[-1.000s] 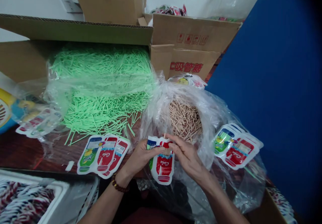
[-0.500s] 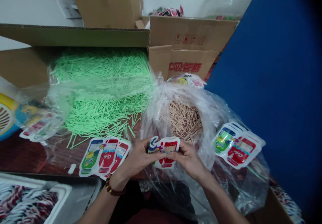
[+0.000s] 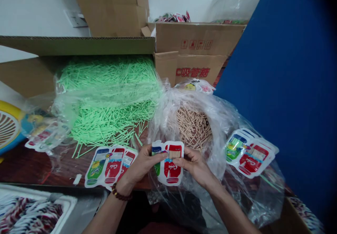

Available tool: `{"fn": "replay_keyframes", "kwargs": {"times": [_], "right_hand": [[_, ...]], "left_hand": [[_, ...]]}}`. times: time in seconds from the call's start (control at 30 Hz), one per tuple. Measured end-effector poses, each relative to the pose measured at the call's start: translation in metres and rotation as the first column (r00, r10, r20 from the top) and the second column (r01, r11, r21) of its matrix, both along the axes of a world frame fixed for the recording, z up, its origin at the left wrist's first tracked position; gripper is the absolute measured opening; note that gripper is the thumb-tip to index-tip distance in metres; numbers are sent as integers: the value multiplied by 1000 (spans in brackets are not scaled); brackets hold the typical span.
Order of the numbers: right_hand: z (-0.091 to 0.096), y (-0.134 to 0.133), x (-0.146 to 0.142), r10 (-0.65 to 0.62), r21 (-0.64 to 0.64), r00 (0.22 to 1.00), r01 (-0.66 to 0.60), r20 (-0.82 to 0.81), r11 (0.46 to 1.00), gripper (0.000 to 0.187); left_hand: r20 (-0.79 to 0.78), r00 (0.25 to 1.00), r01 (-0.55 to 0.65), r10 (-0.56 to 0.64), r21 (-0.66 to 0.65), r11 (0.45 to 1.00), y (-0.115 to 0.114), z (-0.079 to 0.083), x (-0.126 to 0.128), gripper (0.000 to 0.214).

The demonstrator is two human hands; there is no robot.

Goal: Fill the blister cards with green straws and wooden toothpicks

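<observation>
Left hand [image 3: 143, 162]: I've clamped it on the packet [image 3: 173, 171], left side, thumb in front
Packet: between my hands; looks light, bendy, probably slick; I'd hold side edges, window sticks [image 3: 174, 152] might snap
Right hand [image 3: 197, 164]: pinching right edge
White box [image 3: 68, 206]: striped stuff, can't tell what
Carton [image 3: 92, 46]: green sticks [image 3: 113, 121], spilling out front
Clear bag [image 3: 221, 121]: loose brown sticks [image 3: 193, 127]

The left forearm [image 3: 106, 209] and right forearm [image 3: 230, 206], both bare, slant inward from below, bringing the left hand [image 3: 142, 164] and right hand [image 3: 197, 164] near each other. Each pinches, fingers [image 3: 190, 153] bent behind and thumb in front; the left thumb [image 3: 159, 158] and right thumb [image 3: 180, 162] point toward one another, tips apart.
</observation>
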State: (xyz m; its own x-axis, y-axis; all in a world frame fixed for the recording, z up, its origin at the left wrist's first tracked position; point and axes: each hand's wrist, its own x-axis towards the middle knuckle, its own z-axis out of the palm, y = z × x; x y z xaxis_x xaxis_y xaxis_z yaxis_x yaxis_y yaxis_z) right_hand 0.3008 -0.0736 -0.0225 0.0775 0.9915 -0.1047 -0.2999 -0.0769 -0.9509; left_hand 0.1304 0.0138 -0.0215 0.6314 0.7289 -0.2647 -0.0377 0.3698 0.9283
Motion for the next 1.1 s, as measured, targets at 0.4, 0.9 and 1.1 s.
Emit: {"fn": "replay_keyframes", "kwargs": {"times": [0.4,0.9,1.1], "right_hand": [[-7,4,-11,-103,-33,994,103,-21,994,32],[-7,2,-8,-133,27,980,130,149,991,25],[-3,1,0,-141,6,988,141,65,990,28]], "left_hand": [[-101,990,110,-100,105,988,2,13,4,22],[-77,994,87,-84,44,995,-1,18,6,25],[-62,997,46,-43,39,998,-2,16,9,21]]}}
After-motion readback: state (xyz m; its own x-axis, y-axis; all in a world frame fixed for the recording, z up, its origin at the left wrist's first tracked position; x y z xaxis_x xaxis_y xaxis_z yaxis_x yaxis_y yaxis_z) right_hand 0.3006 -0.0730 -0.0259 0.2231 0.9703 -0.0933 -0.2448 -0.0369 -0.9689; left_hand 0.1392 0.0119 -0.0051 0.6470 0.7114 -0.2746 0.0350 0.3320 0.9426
